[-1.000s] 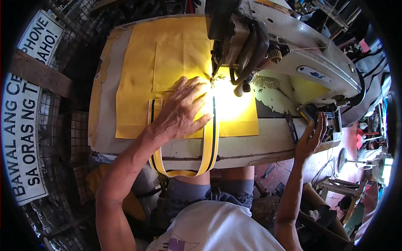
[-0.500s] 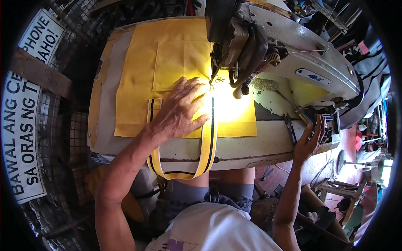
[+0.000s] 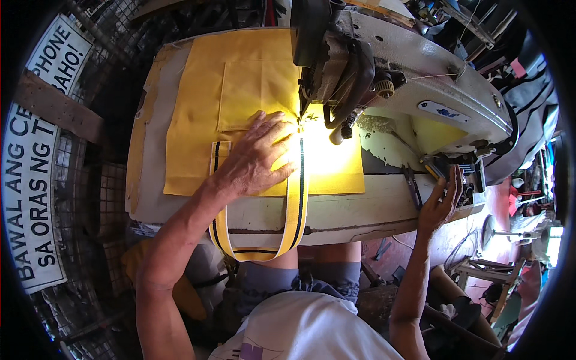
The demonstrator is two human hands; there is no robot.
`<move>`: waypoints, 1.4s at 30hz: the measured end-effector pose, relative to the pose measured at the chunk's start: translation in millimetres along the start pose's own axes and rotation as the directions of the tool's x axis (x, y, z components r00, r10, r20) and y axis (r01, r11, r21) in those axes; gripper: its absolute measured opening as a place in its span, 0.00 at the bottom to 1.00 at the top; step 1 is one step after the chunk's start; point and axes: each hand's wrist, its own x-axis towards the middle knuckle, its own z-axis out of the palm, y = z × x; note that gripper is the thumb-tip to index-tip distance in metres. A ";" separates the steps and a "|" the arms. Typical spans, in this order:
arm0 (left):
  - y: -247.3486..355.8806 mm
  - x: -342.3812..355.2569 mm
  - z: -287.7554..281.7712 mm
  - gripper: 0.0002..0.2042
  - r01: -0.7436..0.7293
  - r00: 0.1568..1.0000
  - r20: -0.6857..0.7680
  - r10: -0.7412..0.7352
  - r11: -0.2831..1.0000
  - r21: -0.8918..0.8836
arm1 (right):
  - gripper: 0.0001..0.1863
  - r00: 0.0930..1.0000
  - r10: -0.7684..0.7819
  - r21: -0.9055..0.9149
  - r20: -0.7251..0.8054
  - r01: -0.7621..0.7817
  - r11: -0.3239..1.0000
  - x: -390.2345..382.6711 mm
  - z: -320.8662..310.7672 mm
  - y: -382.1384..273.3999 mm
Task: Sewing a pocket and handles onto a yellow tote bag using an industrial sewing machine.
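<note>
A yellow fabric panel (image 3: 198, 108) with a stitched-on patch lies flat under the needle area of a sewing machine (image 3: 414, 66). My left hand (image 3: 255, 156) presses on it palm down, fingers spread, just left of the lit needle area. A yellow strap with a dark centre stripe (image 3: 294, 210) runs from beneath the needle, loops over the table's front edge and comes back up left of my wrist. My right hand (image 3: 441, 201) is at the table's right side, fingers stretched out against a dark metal part (image 3: 459, 171) by the machine's base; their exact contact is unclear.
Dark-handled snips (image 3: 412, 186) lie on the worn white tabletop (image 3: 336, 219), left of my right hand. A bright lamp glow covers the needle area. A wire grid with a white sign (image 3: 36, 198) stands at the left. A wooden stool (image 3: 489, 279) is at the lower right.
The strap's loop hangs slightly lower over the front edge. The machine and fabric appear slightly farther left in view. Both hands hold nearly the same places.
</note>
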 end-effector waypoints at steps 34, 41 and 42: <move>17.2 -15.5 4.1 0.22 -0.017 0.999 -0.037 0.018 0.999 0.039 | 0.15 1.000 0.012 -0.100 0.026 -0.009 0.995 7.6 -4.7 13.3; 15.6 -12.4 -10.7 0.23 0.188 0.980 0.080 -0.182 0.980 -0.069 | 0.22 0.979 -0.174 -0.166 -0.107 0.155 0.974 166.1 -42.8 112.4; 12.8 -10.2 -12.4 0.24 0.284 0.955 0.124 -0.270 0.952 -0.116 | 0.22 0.987 -0.145 -0.121 -0.071 0.136 0.983 195.7 -37.5 135.8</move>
